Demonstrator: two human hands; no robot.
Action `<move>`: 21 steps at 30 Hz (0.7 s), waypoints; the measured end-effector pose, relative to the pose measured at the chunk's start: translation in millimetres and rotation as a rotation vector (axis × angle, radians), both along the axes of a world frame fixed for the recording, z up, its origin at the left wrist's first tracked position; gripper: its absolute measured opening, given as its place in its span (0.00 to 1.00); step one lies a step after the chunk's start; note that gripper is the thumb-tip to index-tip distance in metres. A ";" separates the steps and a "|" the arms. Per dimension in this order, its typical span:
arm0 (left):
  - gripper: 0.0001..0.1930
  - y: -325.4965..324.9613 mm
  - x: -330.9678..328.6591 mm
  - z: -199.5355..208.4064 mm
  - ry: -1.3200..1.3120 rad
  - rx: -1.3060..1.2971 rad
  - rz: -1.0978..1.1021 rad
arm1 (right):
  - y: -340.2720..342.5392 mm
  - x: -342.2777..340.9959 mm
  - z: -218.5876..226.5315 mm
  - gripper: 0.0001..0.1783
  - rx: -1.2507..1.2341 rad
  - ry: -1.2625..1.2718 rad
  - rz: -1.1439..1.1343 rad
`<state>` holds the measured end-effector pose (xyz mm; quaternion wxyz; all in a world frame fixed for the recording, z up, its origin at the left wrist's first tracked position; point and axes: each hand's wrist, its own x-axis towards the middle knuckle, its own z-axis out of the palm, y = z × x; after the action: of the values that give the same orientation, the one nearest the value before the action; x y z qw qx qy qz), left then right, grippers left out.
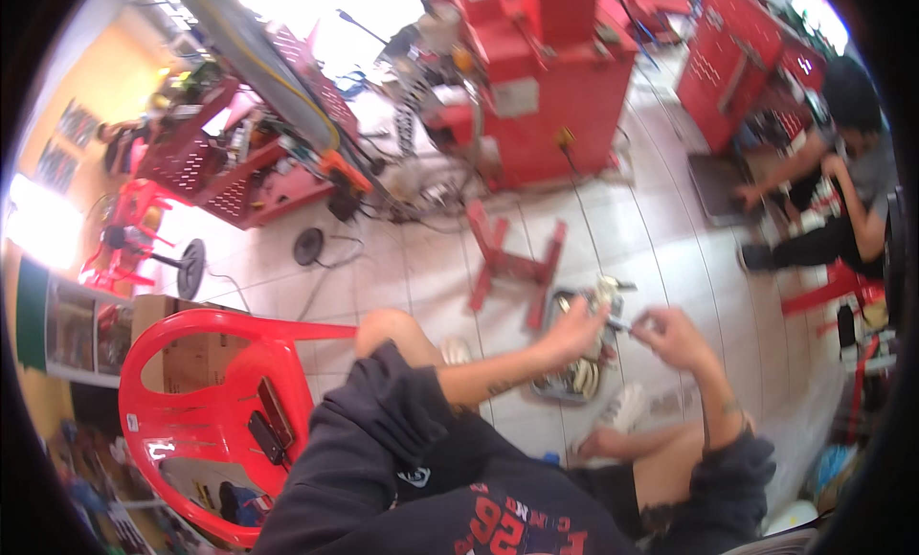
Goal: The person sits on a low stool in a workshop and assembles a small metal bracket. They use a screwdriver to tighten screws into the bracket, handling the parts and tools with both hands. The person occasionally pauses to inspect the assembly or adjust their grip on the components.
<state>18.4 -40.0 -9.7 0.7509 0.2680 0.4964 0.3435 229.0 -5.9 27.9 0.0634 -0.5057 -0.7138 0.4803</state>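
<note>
grips a slim dark piece (620,323) between left hand (574,329) and right hand (668,337), over the loaded grey tray (565,398); seems midway, with nothing visibly finished or set down; cannot tell the amount left.

we look down on a pale tiled floor (661,258) crossed by thin dark joints. to our left stands a red plastic armchair (230,387); beyond it we see red perforated workbenches (182,162) and, ahead, a bulky red cabinet (574,124). a yellow-orange wall (120,67) rises at far left above a white glare (43,225), and strong light washes out the top.
</note>
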 end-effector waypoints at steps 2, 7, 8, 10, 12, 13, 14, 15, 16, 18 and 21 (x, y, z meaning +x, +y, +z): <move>0.18 1.2 2.5 -6.9 -0.045 0.086 0.051 | -9.9 -11.1 7.2 0.11 0.042 0.045 -0.067; 0.17 9.9 6.9 -10.5 0.007 0.119 0.062 | -23.1 -32.7 1.0 0.12 0.438 -0.068 -0.171; 0.17 8.2 6.1 -12.1 0.013 0.110 0.052 | -26.1 -36.5 6.1 0.12 0.488 -0.150 -0.159; 0.17 6.0 4.2 -15.5 0.028 0.091 0.031 | -23.0 -35.1 4.2 0.13 0.475 -0.177 -0.091; 0.18 6.2 5.3 -15.9 0.039 0.090 0.035 | -20.4 -30.8 0.7 0.14 0.524 -0.171 -0.043; 0.18 6.5 5.7 -16.2 0.046 0.089 0.037 | -20.1 -28.8 -3.5 0.14 0.576 -0.148 -0.023; 0.19 6.1 5.1 -15.1 0.048 0.080 -0.002 | -18.4 -25.6 -7.7 0.15 0.627 -0.125 -0.005; 0.21 4.8 2.8 -14.3 0.051 0.070 -0.041 | -12.6 -19.8 -11.6 0.16 0.690 -0.132 0.079; 0.22 1.9 0.4 -14.6 0.051 0.057 -0.075 | -5.7 -13.2 -14.1 0.17 0.751 -0.139 0.168; 0.23 -13.0 0.3 -22.8 -0.005 0.079 -0.212 | 3.0 -3.3 -16.5 0.19 0.812 -0.128 0.316; 0.26 -22.7 0.8 -21.4 0.014 0.114 -0.296 | 7.7 1.9 -17.6 0.22 0.813 -0.084 0.354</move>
<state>19.1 -62.8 -31.2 0.7735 0.3826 0.4363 0.2548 231.0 1.8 10.3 0.1449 -0.3289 -0.9221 0.1432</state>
